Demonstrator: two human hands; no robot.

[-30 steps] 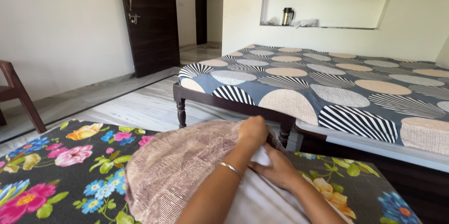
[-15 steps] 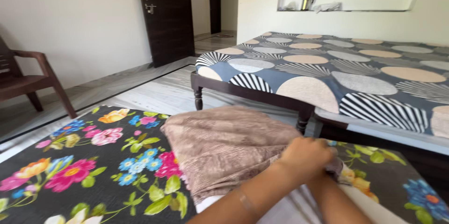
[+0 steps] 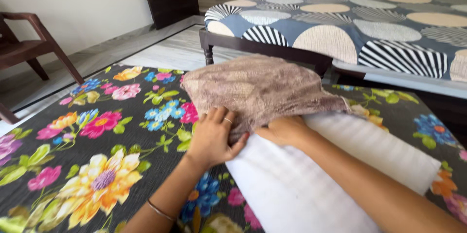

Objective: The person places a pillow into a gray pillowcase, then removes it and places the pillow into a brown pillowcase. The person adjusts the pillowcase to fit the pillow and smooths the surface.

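Pillowcase: I see a brownish-pink pillowcase [image 3: 258, 87], a thin, mottled, softly crumpled fabric, bunched over the far end of the pillow.
Pillow: the white pillow [image 3: 321, 174] is plump and oblong with faint ribbed stripes; it lies on the floral bedsheet, its near end bare, its far end inside the case.
Left hand: my left hand [image 3: 213, 135] lies with fingers pressed together on the case's open edge, thumb tucked under the cloth, pinching it; a ring and a thin bangle show.
Right hand: my right hand [image 3: 284, 131] is curled at the same edge, just beside the left; its fingertips are hidden under the fabric, so I cannot tell its grip.
Bedsheet: the floral bedsheet [image 3: 97, 150] is dark, flat, printed with bright flowers.
Surroundings: a second bed [image 3: 369, 24] with a circle-patterned cover stands beyond; a wooden chair [image 3: 26, 48] is at left.
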